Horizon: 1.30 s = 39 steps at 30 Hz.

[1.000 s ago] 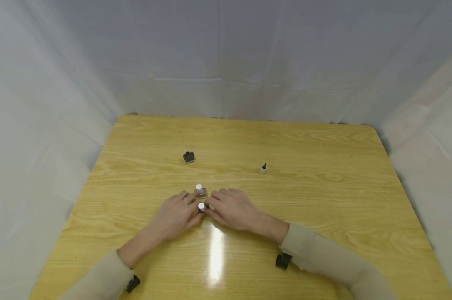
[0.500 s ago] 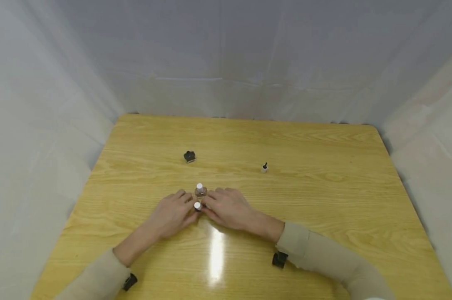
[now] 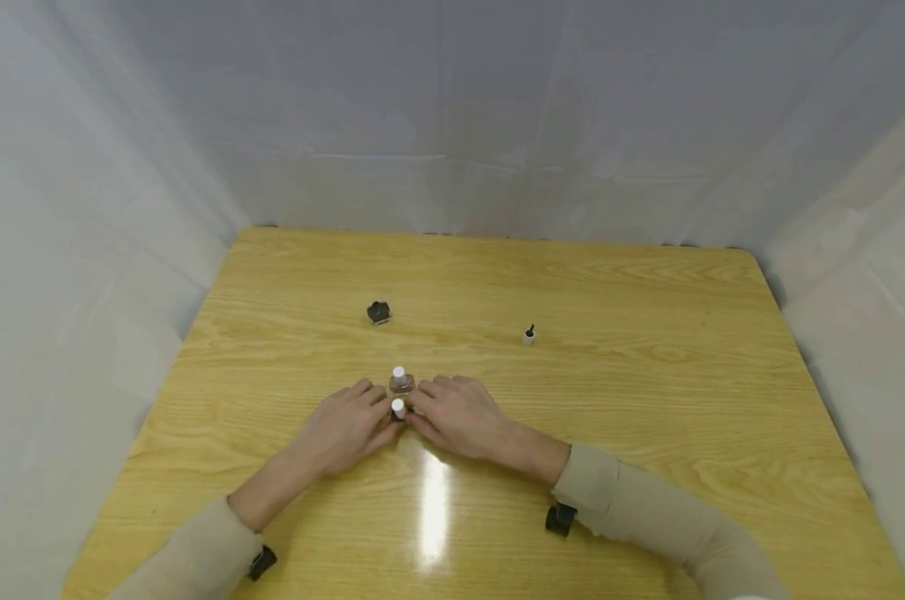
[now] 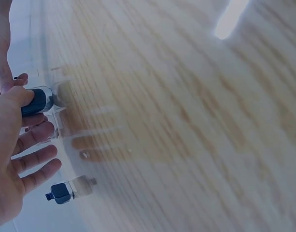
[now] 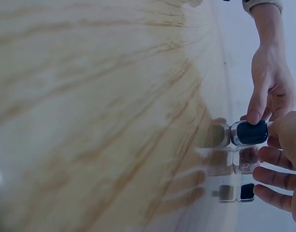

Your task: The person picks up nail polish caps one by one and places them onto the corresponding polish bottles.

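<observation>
A dark nail polish bottle (image 5: 250, 133) with a white cap (image 3: 398, 407) stands upright between my hands, its base close on the tabletop. With thumb and forefinger my left hand (image 3: 345, 429) pinches the bottle's dark body, the other fingers spread out. My right hand (image 3: 463, 418) pinches it from the other side, up by the cap; the thumb hides the cap in the right wrist view. Just behind them stands a pinkish clear nail polish bottle (image 3: 402, 383) with a white cap. Left fingertips (image 4: 52, 126) overlap this second bottle in the left wrist view.
Farther back sits a dark nail polish bottle (image 3: 378, 313) without a cap, its narrow neck showing. To the right a white cap (image 3: 529, 336) stands upside down, brush upward. Pale sheets (image 3: 452, 125) hang around the wooden table (image 3: 647, 375).
Both hands have shifted slightly left with the dark bottle between them, and its white cap sits a little farther back. The other bottles and the loose cap have stayed put.
</observation>
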### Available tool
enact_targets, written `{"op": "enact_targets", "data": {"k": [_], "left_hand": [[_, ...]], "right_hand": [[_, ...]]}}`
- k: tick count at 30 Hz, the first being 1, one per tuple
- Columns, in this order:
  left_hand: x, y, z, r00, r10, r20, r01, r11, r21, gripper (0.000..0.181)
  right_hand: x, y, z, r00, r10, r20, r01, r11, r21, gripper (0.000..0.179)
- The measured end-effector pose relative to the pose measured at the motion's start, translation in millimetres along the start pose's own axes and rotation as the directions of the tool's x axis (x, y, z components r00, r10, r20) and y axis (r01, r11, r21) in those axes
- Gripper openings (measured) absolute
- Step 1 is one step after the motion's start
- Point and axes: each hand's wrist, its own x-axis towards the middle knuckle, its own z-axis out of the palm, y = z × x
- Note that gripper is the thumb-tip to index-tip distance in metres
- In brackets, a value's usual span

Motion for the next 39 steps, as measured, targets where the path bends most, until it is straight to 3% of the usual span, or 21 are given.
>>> {"op": "enact_targets", "data": {"k": [26, 32, 39], "left_hand": [[-1.0, 0.9, 1.9, 1.000, -0.017, -0.022, 0.017, 1.000, -0.013, 0.033], [-0.7, -0.9, -1.7, 0.999, -0.041, 0.015, 0.041, 0.999, -0.030, 0.039], [-0.2, -6.0, -12.5, 0.996, -0.068, 0.060, 0.070, 0.997, -0.038, 0.043]], "right_hand": [[-10.8, 7.7, 4.7, 0.999, 0.035, 0.003, -0.035, 0.999, 0.008, 0.024], [-21.6, 17.2, 0.4, 0.999, 0.040, -0.030, -0.039, 0.999, 0.022, 0.021], [-37.1, 33.6, -4.6, 0.997, 0.078, -0.015, -0.078, 0.996, 0.039, 0.021]]}}
